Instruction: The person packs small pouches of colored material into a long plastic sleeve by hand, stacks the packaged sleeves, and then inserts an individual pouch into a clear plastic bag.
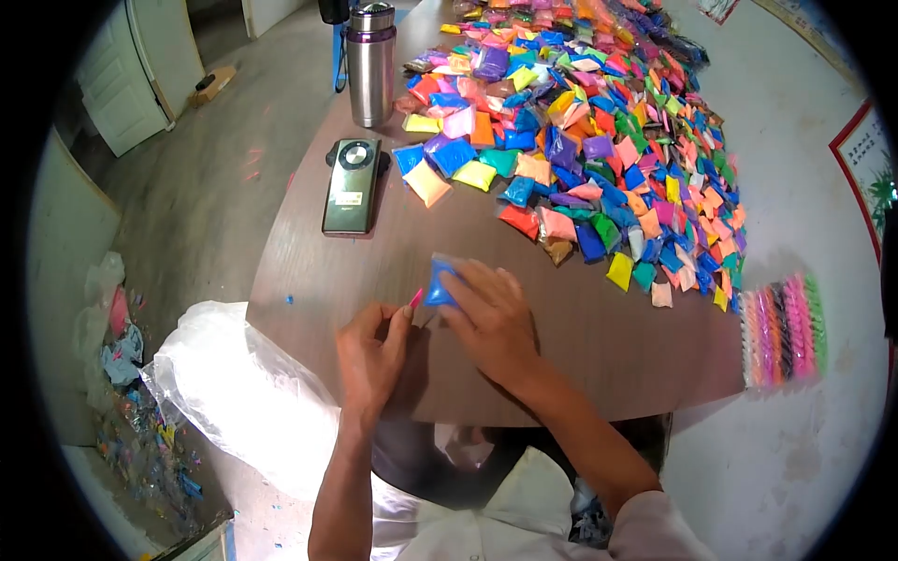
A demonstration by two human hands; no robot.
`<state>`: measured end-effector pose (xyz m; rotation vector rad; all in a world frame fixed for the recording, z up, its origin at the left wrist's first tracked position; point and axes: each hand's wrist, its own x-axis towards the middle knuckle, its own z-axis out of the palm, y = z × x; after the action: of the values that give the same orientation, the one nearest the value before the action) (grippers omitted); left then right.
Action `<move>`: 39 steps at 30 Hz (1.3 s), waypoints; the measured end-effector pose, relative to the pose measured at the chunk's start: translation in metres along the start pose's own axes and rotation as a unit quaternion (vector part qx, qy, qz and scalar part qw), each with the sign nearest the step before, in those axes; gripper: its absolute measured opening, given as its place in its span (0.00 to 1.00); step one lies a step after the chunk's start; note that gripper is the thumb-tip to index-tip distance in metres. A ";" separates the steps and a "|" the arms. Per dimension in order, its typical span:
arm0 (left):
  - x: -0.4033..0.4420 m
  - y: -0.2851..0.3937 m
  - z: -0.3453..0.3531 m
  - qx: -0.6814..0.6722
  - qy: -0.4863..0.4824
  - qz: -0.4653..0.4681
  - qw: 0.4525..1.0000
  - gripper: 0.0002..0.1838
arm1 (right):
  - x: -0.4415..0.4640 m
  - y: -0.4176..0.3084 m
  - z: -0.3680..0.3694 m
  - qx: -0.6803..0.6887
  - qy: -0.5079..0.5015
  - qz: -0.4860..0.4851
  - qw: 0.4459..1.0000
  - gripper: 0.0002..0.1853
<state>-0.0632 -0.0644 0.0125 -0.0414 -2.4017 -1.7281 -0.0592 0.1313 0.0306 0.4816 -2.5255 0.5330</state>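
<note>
Near the front of the brown table, my right hand [491,323] has its fingers over a small clear packet of blue material [440,283]. The fingers partly cover the packet, and its clear top edge sticks out beyond them. Just left of it, my left hand [372,351] is closed in a pinch on a small pink thing [416,298], whose tip shows beyond the thumb; its kind I cannot make out. The pink tip is close beside the packet, and whether they touch is unclear.
Many coloured packets [599,145] cover the table's far and right side. A phone [352,192] and a steel flask [371,75] stand at the left edge. A white plastic bag [248,383] hangs at front left. Bundled fuzzy coloured sticks [781,329] lie at right.
</note>
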 end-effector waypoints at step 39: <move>0.000 0.007 -0.005 -0.042 0.017 -0.050 0.998 0.07 | 0.155 0.126 0.034 -0.057 -0.030 0.004 0.998 0.23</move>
<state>-0.0617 -0.0669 0.0205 0.0964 -2.3441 -1.8557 -0.2516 0.1883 0.0531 0.4501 -2.5984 0.3796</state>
